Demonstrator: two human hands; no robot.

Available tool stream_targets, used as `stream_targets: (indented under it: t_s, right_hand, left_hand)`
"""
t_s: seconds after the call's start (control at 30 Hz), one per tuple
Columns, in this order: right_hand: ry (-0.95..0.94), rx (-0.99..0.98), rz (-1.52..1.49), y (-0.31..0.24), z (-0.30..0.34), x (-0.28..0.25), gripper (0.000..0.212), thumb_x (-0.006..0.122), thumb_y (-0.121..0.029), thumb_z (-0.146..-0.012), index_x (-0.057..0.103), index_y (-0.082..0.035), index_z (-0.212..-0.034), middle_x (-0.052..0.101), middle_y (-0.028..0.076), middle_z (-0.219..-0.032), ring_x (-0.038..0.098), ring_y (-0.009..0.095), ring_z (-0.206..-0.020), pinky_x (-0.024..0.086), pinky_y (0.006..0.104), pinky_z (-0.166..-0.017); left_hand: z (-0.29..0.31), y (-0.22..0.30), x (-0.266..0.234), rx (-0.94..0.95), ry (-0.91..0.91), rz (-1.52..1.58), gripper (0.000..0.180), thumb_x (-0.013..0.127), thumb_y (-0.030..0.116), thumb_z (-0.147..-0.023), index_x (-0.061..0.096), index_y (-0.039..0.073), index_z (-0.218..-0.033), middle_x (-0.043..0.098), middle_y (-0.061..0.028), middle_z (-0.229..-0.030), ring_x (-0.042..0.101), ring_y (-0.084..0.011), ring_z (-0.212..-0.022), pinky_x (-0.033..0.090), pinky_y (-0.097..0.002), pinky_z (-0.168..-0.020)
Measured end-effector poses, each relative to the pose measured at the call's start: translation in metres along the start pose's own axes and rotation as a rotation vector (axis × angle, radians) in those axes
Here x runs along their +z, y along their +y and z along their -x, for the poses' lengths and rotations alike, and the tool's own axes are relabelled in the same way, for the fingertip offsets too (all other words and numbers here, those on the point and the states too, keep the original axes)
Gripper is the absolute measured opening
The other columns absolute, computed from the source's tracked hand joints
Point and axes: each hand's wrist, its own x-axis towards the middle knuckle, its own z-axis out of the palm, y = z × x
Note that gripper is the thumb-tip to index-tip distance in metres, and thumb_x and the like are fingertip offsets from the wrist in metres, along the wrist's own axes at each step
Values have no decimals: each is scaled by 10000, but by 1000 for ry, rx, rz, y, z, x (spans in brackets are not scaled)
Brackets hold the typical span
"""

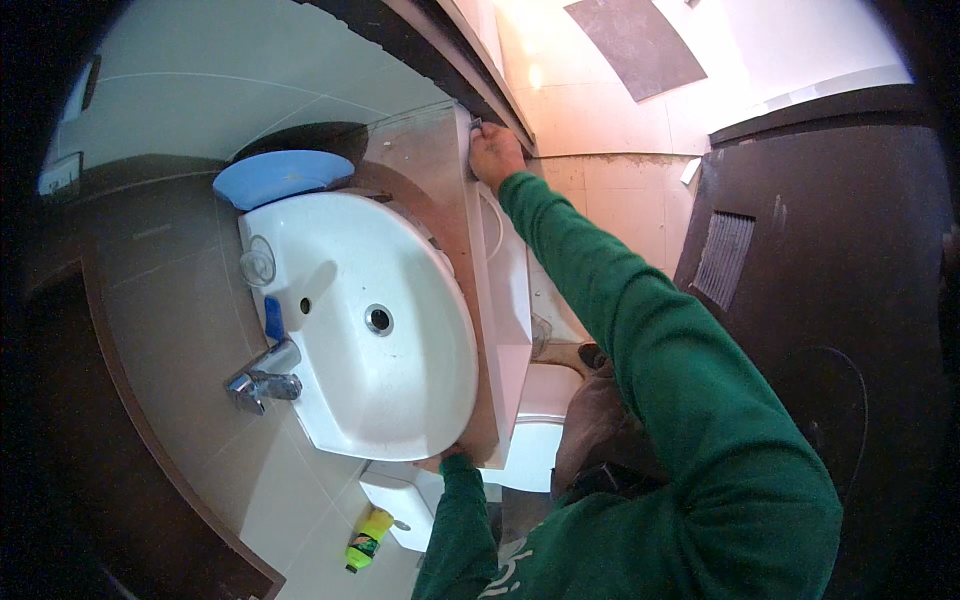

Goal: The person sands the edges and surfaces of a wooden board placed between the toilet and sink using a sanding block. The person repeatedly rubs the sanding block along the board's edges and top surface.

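A white washbasin (pixel 345 380) with a chrome tap (pixel 262 382) sits on a brown countertop (pixel 440 160) with a white front edge. At the countertop's far front corner is my right hand (pixel 497 155). Its fingers are closed round a small greyish thing there, too covered to make out. My left hand (pixel 440 461) is at the near end of the countertop, beside the basin's near rim. Most of its fingers are hidden under the basin's edge, so their grip does not show.
A blue plastic basin (pixel 283 177) leans on the tiled wall behind the washbasin. A clear glass (pixel 257 262) and a blue object (pixel 273 318) lie on its ledge. A toilet (pixel 535 440) stands close by, with a green bottle (pixel 368 540) near its tank. A dark door (pixel 820 260) is at right.
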Motion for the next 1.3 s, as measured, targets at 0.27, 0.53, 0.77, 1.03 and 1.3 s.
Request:
stream_targets:
  t_s: [0.27,0.53,0.77,1.03,1.3]
  right_hand:
    - [-219,5,116,-27,76,-23,267,468,-224,-932,584,15,-902,606,302,-883,569,486,-895,442,551,-817]
    - [-72,-71,71,-15,38,-10,207,513,-175,-906,621,0,-930,618,304,-899,591,493,-915,479,476,-804]
    - [-69,-5,171,-33,8,-10,234,535,-202,-896,586,23,-863,603,309,-826,603,477,-811,467,495,-716]
    - [-169,7,129,7,210,-14,296,378,-236,-991,538,14,-992,609,266,-957,573,463,-887,453,544,-765]
    - [-163,259,-232,20,137,4,349,479,-285,-963,611,37,-934,611,259,-855,595,398,-826,456,479,-755]
  left_hand:
    - [-5,-1,-7,-17,20,-21,620,698,323,-810,391,-35,-1211,506,-181,-1114,534,-329,-1044,515,-433,-903]
    - [-1,-5,-4,-13,24,-2,608,693,321,-813,394,-30,-1209,507,-179,-1109,525,-326,-1052,509,-442,-908]
    - [-2,-9,0,4,26,-6,598,689,319,-816,396,-25,-1208,508,-178,-1104,517,-325,-1060,503,-449,-912]
    - [-8,-14,-4,-5,41,9,587,684,317,-819,399,-20,-1206,509,-176,-1099,507,-322,-1068,497,-458,-917]
    - [-9,-2,-9,16,47,40,575,680,314,-822,402,-14,-1204,510,-174,-1094,498,-320,-1076,491,-467,-921]
